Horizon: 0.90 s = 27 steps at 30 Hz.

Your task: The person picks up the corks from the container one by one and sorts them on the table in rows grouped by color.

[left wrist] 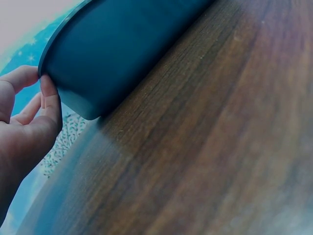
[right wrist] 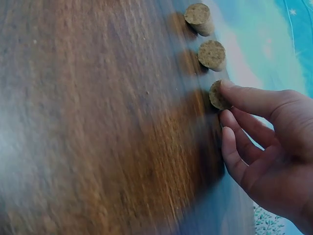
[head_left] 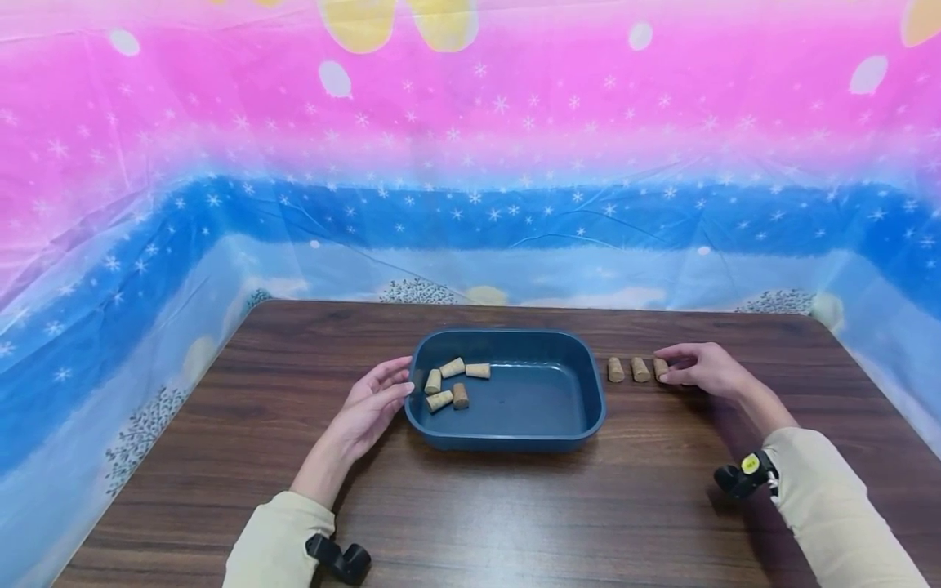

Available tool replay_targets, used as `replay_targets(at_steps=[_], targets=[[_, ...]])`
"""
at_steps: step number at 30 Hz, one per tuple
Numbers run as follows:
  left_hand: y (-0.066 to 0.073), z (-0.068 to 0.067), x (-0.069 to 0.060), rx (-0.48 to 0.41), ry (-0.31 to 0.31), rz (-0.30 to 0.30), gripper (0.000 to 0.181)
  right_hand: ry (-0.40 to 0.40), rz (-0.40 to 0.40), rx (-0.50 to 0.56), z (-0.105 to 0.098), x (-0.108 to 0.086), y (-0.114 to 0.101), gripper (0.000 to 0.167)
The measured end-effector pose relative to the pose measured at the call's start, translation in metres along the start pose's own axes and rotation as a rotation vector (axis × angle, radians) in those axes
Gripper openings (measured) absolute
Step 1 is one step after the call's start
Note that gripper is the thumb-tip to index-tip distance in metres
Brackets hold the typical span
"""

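Observation:
A dark blue rectangular plastic basin [head_left: 529,443] sits on the table, with several cork stoppers [head_left: 461,396] lying in its left part. At the basin's left end, my left hand [head_left: 373,404] holds the rim between thumb and fingers. My right hand [head_left: 709,371] pinches a cork stopper [right wrist: 218,95] standing at the right end of a short row. Beside it in that row, a middle cork [head_left: 640,370] and a left cork [head_left: 615,370] stand on the table, right of the basin.
The brown wood-grain table [head_left: 478,506] has rounded far corners. A pink and blue patterned cloth [head_left: 515,212] hangs behind it and along the sides. Black wrist devices are on the left sleeve [head_left: 272,539] and the right sleeve [head_left: 831,482].

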State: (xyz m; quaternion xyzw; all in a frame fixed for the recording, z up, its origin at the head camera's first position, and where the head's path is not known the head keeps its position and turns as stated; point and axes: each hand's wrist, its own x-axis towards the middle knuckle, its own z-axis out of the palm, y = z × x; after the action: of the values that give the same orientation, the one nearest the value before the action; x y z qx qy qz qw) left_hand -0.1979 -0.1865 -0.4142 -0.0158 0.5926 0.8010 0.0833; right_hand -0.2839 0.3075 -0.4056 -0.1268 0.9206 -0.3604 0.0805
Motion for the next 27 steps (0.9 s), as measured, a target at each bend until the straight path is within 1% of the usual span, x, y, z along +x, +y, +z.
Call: replay_targets(at_steps=[7, 13, 22, 27], targets=[[0.0013, 0.0004, -0.0002, 0.003, -0.002, -0.004, 0.052, -0.023, 0.016, 0.015, -0.0063, -0.0023, 0.0040, 0.053], [-0.0002, 0.0003, 0.0000, -0.013, -0.004, 0.012, 0.051, -0.020, 0.019, 0.035, -0.0059, -0.0033, 0.0049, 0.054], [-0.0007, 0.0011, 0.0000, -0.022, -0.003, 0.012, 0.051, -0.034, 0.018, 0.035, -0.0063, -0.0037, 0.0089, 0.058], [-0.0008, 0.0008, -0.0004, -0.023, -0.007, 0.017, 0.051, -0.038, 0.025, 0.060, -0.0059, -0.0046, 0.0075, 0.060]])
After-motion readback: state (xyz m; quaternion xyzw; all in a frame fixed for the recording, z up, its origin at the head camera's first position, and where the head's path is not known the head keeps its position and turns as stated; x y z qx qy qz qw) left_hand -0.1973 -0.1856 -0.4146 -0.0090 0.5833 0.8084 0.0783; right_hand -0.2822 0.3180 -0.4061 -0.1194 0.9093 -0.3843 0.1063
